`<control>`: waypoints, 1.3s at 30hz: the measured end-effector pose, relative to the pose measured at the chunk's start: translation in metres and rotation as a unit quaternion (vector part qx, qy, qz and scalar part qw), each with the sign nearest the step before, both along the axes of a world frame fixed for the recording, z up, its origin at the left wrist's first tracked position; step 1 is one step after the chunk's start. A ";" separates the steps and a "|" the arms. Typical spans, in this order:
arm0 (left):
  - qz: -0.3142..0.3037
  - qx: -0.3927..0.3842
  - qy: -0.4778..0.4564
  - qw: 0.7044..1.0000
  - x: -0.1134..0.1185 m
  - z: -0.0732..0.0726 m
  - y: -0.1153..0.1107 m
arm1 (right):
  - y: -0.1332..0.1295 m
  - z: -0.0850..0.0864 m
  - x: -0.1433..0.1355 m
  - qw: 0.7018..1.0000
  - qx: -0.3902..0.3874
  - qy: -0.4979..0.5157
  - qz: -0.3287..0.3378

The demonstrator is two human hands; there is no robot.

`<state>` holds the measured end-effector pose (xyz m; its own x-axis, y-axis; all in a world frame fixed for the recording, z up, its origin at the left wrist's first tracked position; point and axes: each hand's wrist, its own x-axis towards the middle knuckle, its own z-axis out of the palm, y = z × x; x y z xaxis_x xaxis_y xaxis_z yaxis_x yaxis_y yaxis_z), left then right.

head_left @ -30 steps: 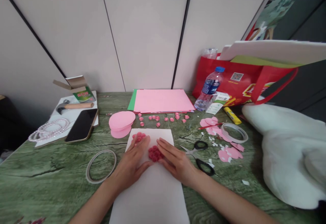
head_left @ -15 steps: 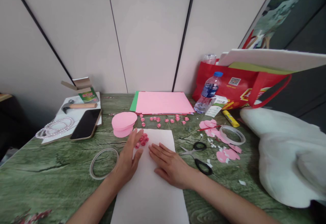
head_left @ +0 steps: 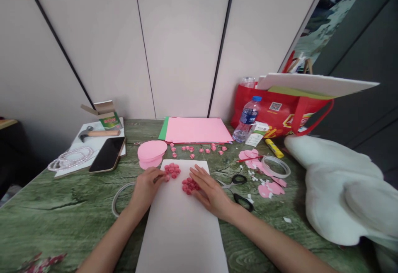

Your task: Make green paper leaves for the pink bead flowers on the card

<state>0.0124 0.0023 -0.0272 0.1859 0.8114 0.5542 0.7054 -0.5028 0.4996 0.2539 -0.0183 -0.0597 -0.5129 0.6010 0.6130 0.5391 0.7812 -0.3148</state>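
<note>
On the white board [head_left: 188, 231] lie two clusters of small pink rolled-paper roses. My left hand [head_left: 147, 188] is at the board's left edge, its fingers pinched at a pink paper rose [head_left: 167, 178] on the lower left of the left cluster [head_left: 173, 169]. My right hand [head_left: 213, 194] rests on the board with fingers stretched out, along the right side of the other cluster [head_left: 188, 186]. Part of that cluster is hidden by the fingers.
Loose roses [head_left: 192, 155] lie behind the board, by pink paper circles [head_left: 152, 150] and pink sheets [head_left: 199, 130]. Scissors [head_left: 239, 179], paper scraps [head_left: 270, 189], tape [head_left: 287, 169] and a bottle [head_left: 248, 119] are right. A phone [head_left: 107, 155] and hammer [head_left: 101, 133] lie left.
My right hand has shifted, and a rose cluster now shows beside its fingers. My left hand has moved left and down, its fingers closing to a pinch. The camera view has shifted slightly.
</note>
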 end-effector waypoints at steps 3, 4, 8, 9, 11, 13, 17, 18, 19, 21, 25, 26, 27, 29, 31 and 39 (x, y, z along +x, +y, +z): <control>-0.028 0.002 0.030 0.999 -0.001 -0.001 0.000 | 0.000 0.000 -0.001 1.000 0.002 0.006 0.003; -0.034 0.004 0.039 0.999 -0.001 -0.001 0.001 | 0.000 0.001 -0.002 1.000 0.003 0.008 0.002; -0.043 0.016 0.064 0.997 0.000 -0.006 0.002 | -0.002 0.002 -0.002 1.000 0.007 0.016 0.000; -0.043 0.020 0.070 0.996 0.001 -0.007 0.002 | -0.002 0.003 -0.002 1.000 0.004 0.019 0.001; -0.038 0.025 0.080 0.996 0.003 -0.009 0.002 | -0.003 0.003 -0.002 1.000 -0.003 0.027 0.001; -0.030 0.028 0.092 0.995 0.005 -0.011 0.002 | -0.004 0.003 -0.003 0.999 -0.009 0.032 0.002; -0.015 0.031 0.115 0.993 0.010 -0.014 0.004 | -0.004 0.003 -0.004 0.999 -0.015 0.032 0.000; -0.013 0.031 0.120 0.992 0.011 -0.015 0.004 | -0.004 0.003 -0.004 0.999 -0.016 0.031 -0.001; -0.012 0.031 0.123 0.992 0.012 -0.015 0.004 | -0.004 0.002 -0.004 0.999 -0.018 0.031 -0.004; -0.014 0.031 0.125 0.992 0.013 -0.014 0.003 | -0.004 0.003 -0.004 0.999 -0.023 0.030 -0.008; -0.022 0.035 0.133 0.990 0.011 -0.011 0.000 | -0.004 0.003 -0.004 0.999 -0.026 0.030 -0.012; -0.021 0.036 0.136 0.990 0.011 -0.011 -0.001 | -0.004 0.003 -0.004 0.999 -0.026 0.030 -0.012; -0.018 0.037 0.140 0.989 0.011 -0.011 -0.002 | -0.004 0.003 -0.004 0.999 -0.027 0.029 -0.013; -0.012 0.037 0.148 0.988 0.011 -0.011 -0.004 | -0.004 0.003 -0.004 0.999 -0.027 0.025 -0.016; -0.004 0.035 0.151 0.988 0.013 -0.012 -0.005 | -0.005 0.003 -0.004 0.999 -0.026 0.023 -0.016; 0.000 0.025 0.134 0.991 0.018 -0.015 -0.005 | 0.002 0.013 -0.014 0.999 -0.010 -0.053 0.003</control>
<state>0.0307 -0.0029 -0.0422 0.3316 0.7843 0.5244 0.8093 -0.5221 0.2691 0.2398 -0.0167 -0.0467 -0.5777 0.6101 0.5423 0.5660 0.7781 -0.2725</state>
